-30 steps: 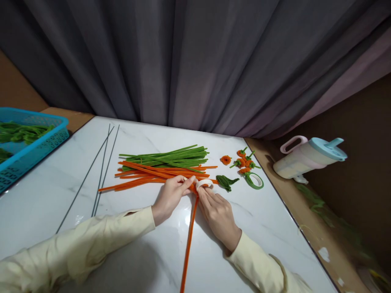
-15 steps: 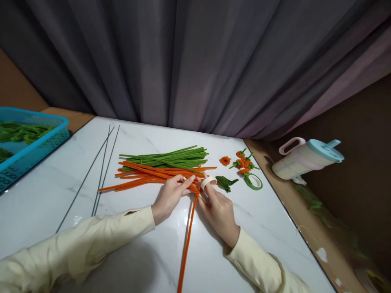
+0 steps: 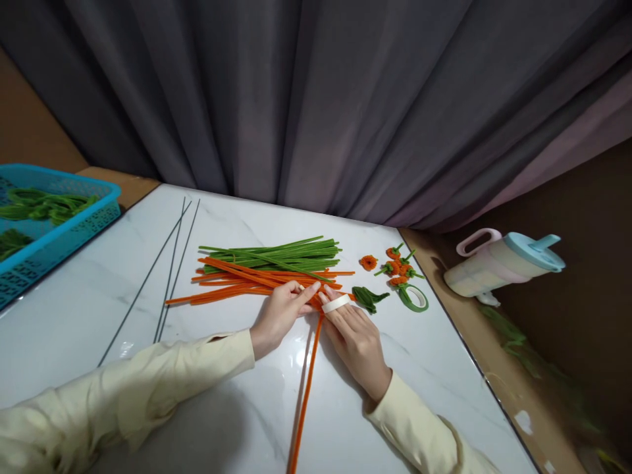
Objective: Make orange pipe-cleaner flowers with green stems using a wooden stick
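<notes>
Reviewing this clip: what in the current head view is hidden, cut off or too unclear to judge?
- Coiled end of the orange pipe cleaner: covered by the fingertips of the left hand and right hand.
- Same pipe cleaner's near end: cut off by the bottom edge.
- Blue basket: cut off by the left edge.
- Small orange flowers: too small for detail.
- Floor beside the jug: dark and blurred.

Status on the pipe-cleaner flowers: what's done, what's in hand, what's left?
Done: a few small orange flowers with green stems lie near the table's right edge, one loose orange bloom beside them. In hand: the left hand and right hand pinch a coiled end of one long orange pipe cleaner. Left: piles of straight orange pipe cleaners and green pipe cleaners, plus thin wires, lie unused.
</notes>
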A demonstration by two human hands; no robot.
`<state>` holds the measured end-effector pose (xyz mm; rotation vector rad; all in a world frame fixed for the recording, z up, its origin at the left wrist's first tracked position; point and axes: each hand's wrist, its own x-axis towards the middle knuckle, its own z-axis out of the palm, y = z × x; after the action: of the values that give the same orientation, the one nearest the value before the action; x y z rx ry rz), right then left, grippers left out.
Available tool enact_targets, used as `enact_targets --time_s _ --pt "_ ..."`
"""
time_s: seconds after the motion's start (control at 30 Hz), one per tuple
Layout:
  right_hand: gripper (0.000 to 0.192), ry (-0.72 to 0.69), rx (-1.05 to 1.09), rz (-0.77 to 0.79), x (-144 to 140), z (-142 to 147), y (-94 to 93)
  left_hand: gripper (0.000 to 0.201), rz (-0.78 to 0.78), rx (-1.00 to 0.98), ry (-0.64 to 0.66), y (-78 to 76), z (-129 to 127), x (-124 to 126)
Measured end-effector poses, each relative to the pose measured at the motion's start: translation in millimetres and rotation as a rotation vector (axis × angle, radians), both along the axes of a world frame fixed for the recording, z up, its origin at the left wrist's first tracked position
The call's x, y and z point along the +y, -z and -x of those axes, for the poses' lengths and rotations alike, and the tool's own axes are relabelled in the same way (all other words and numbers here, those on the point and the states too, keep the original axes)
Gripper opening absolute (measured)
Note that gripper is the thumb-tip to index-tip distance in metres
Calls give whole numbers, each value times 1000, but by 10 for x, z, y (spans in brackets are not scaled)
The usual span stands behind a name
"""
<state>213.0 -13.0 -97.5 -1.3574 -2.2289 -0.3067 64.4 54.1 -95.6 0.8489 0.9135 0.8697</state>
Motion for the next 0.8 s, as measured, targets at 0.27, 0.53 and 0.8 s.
enact_targets --time_s 0.27,0.53,0.8 --pt "35 -93 -166 -106 -7 -20 -21 41 17 -25 -4 -38 7 -4" --pt "32 -46 -281 -93 -20 13 -16 42 24 -35 -25 -26 7 -4" --pt "35 -56 -307 -53 -17 31 -27 40 -5 -25 -20 12 1 4"
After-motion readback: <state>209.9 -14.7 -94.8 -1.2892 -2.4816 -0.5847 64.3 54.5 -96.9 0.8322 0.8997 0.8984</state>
